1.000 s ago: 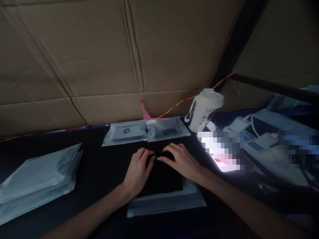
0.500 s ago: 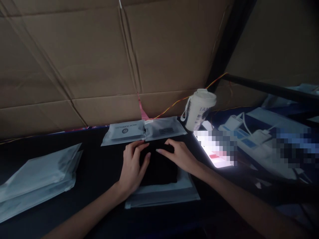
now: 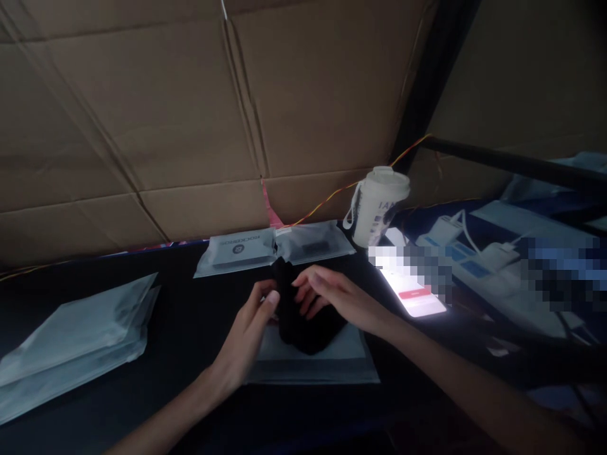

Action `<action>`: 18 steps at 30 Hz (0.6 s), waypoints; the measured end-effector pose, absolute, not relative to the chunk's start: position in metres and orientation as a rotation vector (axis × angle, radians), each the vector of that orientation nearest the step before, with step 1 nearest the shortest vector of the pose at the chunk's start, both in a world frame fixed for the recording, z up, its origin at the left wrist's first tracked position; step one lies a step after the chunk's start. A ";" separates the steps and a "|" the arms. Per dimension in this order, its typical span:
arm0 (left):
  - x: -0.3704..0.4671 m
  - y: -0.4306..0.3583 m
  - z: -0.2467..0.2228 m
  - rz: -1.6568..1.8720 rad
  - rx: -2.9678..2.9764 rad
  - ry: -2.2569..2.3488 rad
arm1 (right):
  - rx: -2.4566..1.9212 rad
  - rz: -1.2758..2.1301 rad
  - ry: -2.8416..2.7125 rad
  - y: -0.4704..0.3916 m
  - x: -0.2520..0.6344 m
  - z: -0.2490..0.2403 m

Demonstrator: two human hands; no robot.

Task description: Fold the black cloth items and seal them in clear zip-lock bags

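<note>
A soft black cloth item, its exact kind lost in the dim light, lies on a frosted zip bag in front of me. My left hand is closed on the cloth's left edge, thumb on the near side, and holds that edge raised. My right hand hovers over the cloth's right part with loosely bent, parted fingers; the fingertips are near or touching the fabric. The zip bag beneath is partly covered by cloth and hands.
Two filled zip bags, one printed and one plain, lie by the cardboard wall. Frosted bags are stacked at left. A lidded cup, a lit phone and a white power strip stand or lie at right.
The black cloth was lying flat; its left side is now lifted and turned up. My left hand has gripped that edge, and my right hand's fingers have loosened and spread.
</note>
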State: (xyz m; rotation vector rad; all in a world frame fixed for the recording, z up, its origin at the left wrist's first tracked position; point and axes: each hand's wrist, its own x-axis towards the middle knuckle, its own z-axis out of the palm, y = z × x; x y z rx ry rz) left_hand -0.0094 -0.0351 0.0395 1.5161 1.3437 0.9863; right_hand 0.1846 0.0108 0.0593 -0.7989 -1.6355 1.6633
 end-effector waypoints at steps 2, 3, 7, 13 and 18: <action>-0.014 -0.032 0.039 0.971 1.361 1.337 | -0.744 1.710 -1.661 0.008 0.182 0.055; -0.016 -0.032 0.039 0.950 1.305 1.343 | -0.715 1.736 -1.659 0.007 0.181 0.054; -0.019 -0.033 0.042 0.901 1.266 1.357 | -0.584 1.819 -1.607 0.006 0.177 0.049; -0.046 -0.036 0.032 0.982 1.444 1.487 | -0.986 1.127 -1.752 0.019 0.180 0.034; -0.089 -0.048 0.007 1.048 1.472 1.592 | -1.078 0.550 -2.243 0.021 0.180 0.018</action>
